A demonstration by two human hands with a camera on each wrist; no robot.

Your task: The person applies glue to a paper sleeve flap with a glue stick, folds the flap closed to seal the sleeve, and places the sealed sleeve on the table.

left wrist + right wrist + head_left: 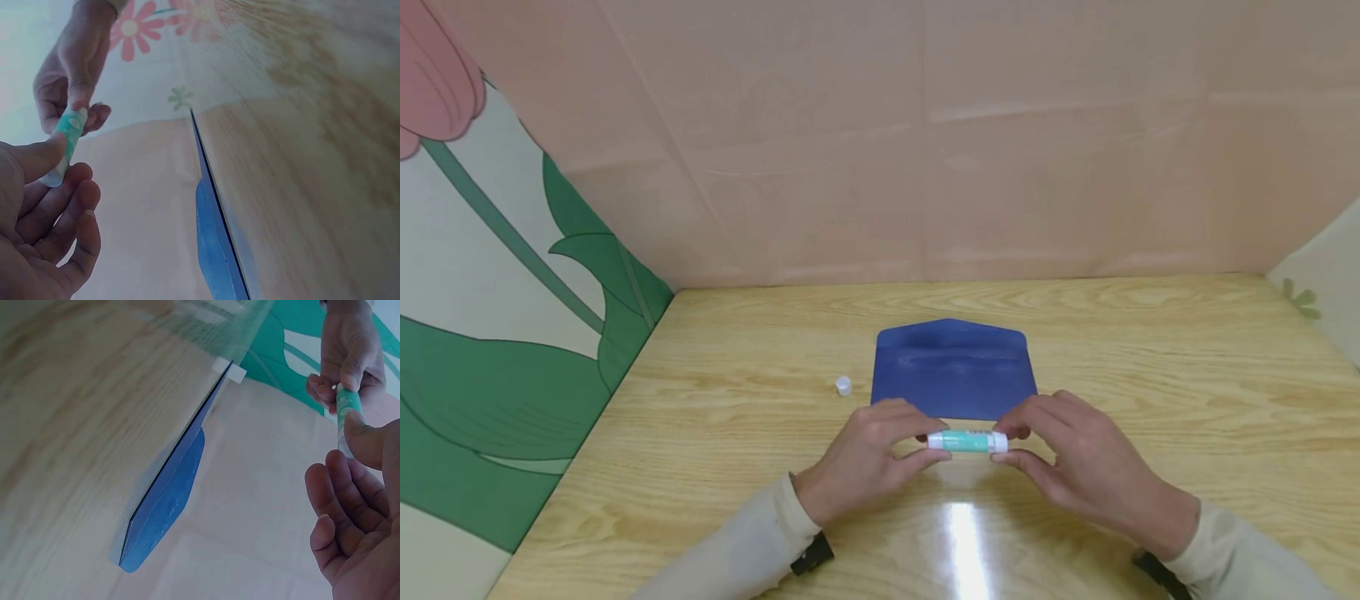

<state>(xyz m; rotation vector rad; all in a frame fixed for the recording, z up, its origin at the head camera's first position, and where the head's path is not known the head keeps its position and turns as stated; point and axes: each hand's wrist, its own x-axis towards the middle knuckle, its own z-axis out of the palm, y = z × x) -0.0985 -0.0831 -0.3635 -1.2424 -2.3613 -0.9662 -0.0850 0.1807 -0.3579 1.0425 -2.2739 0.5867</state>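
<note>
Between both hands, a glue stick (967,442) with a white and teal tube is held level above the table. My left hand (876,450) pinches its left end between thumb and fingers; my right hand (1086,462) pinches the white right end the same way. A blue envelope (955,375) lies just beyond the hands with its flap raised open on the far side. To the envelope's left a small white cap (843,386) stands on the table. In the left wrist view the tube (70,128) spans the two hands.
The wood-grain table (737,400) runs back to a pinkish covered wall (925,167). On the left stands a panel with a large flower and green leaves (512,400). A pale panel (1326,275) edges the right side.
</note>
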